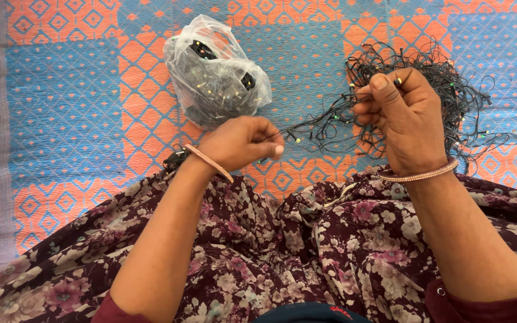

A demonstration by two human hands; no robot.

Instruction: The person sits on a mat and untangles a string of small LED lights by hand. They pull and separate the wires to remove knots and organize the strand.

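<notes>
Though the heap hides most of its run, one dark strand is stretched between the two hands, and the lines below turn on it.

Wire: a thin dark light string [315,127] with small bulbs, running from the left hand, low and near the lap, up and to the right to the right hand, then on into the tangle.
Long axis: roughly level across the view, rising a little toward the right; taut enough to read as one line.
Left hand: the left hand [243,142] is closed, thumb and fingers [276,149] pinched together on the near end of the wire.
Right hand: the right hand [403,116] is curled shut and raised, holding a bunch of loops; a small bulb [397,81] shows at the top of the grip.
Tangle: the rest of the wire lies in a loose heap [450,90] on the mat, behind and to the right of the right hand, touching it.
Nearer hand: the right hand is at the heap; the left is well apart from it, joined only by the strand.
Bag: a clear plastic bag [213,72] of more dark parts lies on the mat beyond the left hand, near but not touching it.
Mat: a woven blue and orange mat [61,107] carries everything.
Lap: floral cloth [306,239] covers the knees below both hands.
Unsure: how many loops the right hand holds probably cannot be counted from here.
</notes>
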